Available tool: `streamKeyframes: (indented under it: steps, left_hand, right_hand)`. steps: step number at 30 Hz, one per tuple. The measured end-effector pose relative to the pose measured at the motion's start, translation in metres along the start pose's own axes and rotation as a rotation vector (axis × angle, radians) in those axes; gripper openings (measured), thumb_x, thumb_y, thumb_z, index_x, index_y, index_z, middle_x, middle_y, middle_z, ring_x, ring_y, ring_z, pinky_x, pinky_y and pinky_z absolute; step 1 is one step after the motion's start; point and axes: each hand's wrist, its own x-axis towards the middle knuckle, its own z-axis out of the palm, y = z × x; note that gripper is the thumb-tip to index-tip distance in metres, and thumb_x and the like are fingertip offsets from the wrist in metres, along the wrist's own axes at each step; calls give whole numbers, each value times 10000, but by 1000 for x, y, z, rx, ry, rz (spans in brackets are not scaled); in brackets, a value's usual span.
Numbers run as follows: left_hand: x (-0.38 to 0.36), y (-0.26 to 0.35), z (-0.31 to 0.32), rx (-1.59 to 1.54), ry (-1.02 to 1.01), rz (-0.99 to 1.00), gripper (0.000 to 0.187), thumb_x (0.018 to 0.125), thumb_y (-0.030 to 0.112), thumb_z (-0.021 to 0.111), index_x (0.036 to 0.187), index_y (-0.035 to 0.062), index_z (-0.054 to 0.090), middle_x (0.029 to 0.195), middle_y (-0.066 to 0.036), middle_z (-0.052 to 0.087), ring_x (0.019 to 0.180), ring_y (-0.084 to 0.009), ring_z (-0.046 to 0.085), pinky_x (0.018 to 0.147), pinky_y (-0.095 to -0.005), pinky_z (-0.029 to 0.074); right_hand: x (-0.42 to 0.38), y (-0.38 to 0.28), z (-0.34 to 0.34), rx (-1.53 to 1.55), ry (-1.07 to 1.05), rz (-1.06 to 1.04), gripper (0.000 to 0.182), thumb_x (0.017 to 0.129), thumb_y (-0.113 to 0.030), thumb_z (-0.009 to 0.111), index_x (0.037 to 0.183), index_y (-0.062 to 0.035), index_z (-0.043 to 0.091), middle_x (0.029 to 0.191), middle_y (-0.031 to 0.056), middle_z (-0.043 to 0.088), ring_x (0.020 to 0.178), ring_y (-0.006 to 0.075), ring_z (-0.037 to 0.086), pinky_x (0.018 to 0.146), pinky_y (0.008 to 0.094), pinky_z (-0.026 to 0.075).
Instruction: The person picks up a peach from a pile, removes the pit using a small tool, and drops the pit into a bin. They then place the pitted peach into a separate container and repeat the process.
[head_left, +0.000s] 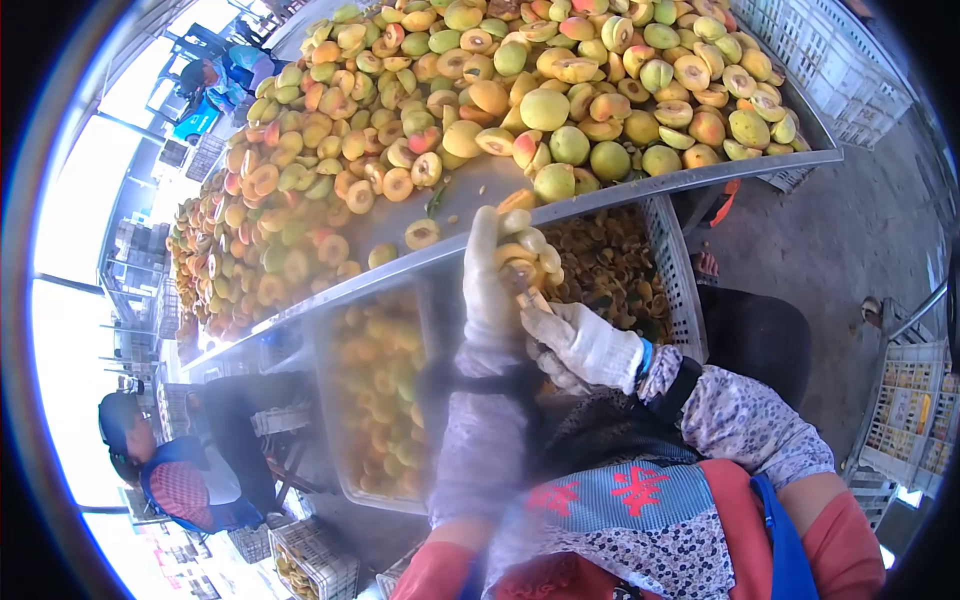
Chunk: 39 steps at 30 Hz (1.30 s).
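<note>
My left hand (485, 280), in a white glove, is closed around a cut peach half (518, 268) just past the table's near edge. My right hand (590, 348), also gloved, grips a small pitting tool with a pale handle (535, 298). Its metal tip is at the cut face of the peach half; how deep it goes is hidden. Beyond my hands, many whole and halved peaches (545, 110) are heaped on a metal table (640, 188). Below them stands a white crate (682, 285) with brown pits and scraps.
A crate of peach halves (380, 400), blurred by haze, stands left of my arm. One person (190, 470) sits at the lower left; another person (225, 85) is at the far left. Stacked white crates (830, 65) and a crate (905, 420) are at the right.
</note>
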Motion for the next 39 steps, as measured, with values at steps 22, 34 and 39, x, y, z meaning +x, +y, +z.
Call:
streamKeyframes:
  steps: [22,34,39]
  left_hand:
    - [50,50,15,1833,324,150,549,905,499,599,1236,62,624,1113,-202,691,1010,-315,659,915,-356,484]
    - [84,53,-14,1177,-217,31,523,852,187,714,1280,-52,531,1132,-132,636,935,-169,635,833,-273,510]
    - [57,57,-7,1019,-11,122,344,867,137,697,1129,-40,560,962,-83,661,870,-137,632,776,-263,513]
  right_hand:
    - [10,-16,-44,-1361,631,-477,358,920,-398,609,908,-40,613,775,230,666,798,418,662,707,514,517]
    - [9,-34,-56,-1080,751,-773,355,928,-369,604,918,-15,617,781,253,644,779,451,625,685,541,488]
    - [30,-18,-49,-902,577,-702,191,988,-177,536,938,-8,606,881,134,680,846,277,665,734,365,532]
